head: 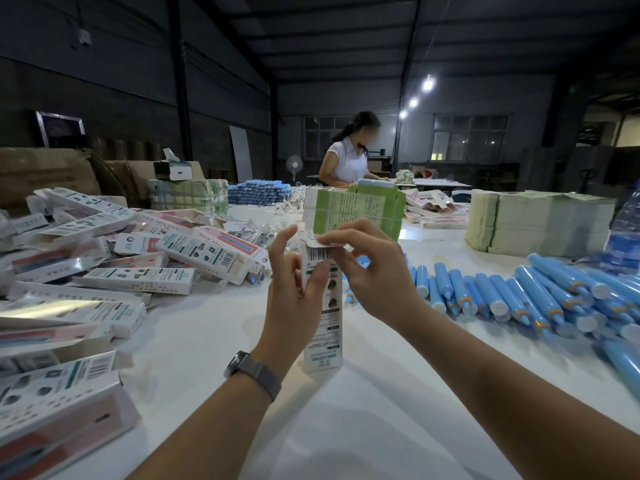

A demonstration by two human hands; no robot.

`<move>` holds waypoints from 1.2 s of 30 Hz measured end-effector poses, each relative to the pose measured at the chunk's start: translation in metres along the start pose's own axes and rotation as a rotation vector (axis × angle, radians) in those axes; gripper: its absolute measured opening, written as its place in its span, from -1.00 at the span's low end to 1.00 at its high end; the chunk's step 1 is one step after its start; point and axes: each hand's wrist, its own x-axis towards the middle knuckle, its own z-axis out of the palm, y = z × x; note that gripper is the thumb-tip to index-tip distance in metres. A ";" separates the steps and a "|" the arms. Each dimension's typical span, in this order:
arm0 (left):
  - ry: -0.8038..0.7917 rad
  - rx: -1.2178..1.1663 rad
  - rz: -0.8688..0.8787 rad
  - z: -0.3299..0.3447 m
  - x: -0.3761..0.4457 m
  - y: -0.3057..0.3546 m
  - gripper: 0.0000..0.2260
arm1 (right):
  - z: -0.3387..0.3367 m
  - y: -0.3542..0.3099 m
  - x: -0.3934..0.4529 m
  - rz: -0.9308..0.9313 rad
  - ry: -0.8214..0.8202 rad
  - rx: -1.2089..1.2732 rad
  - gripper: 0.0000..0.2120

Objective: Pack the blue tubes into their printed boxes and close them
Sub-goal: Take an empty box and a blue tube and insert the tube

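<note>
Left hand [294, 289] grips an upright box [323, 327] on the table [346, 427]; right hand [374, 271] fingers pinch its top flap. Blue tubes [519, 296] lie right.

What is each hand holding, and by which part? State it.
The left hand grips the upright printed box round its upper body; the right hand pinches the top flap.

A packing warehouse: steel roof [346, 29], table [346, 427] heaped with boxes [138, 278] (printed).
</note>
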 end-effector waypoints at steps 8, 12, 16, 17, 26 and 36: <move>-0.026 -0.025 -0.022 0.001 0.000 -0.001 -0.54 | -0.004 -0.004 0.001 0.032 -0.067 0.028 -0.86; -0.064 -0.048 -0.012 0.002 -0.001 -0.005 -0.57 | -0.004 -0.010 0.005 0.068 -0.030 0.067 -0.96; -0.088 -0.032 0.013 0.003 -0.002 -0.005 -0.63 | -0.007 -0.011 0.008 0.112 -0.068 0.081 -0.91; -0.086 -0.030 0.015 0.004 -0.002 -0.004 -0.63 | -0.008 -0.011 0.008 0.111 -0.078 0.085 -0.90; -0.083 0.086 0.065 0.003 -0.003 -0.004 -0.55 | -0.003 -0.015 0.010 0.043 -0.060 0.040 -0.86; -0.120 0.053 0.089 0.005 -0.005 -0.002 -0.62 | -0.017 -0.017 0.018 0.047 -0.115 -0.013 -0.88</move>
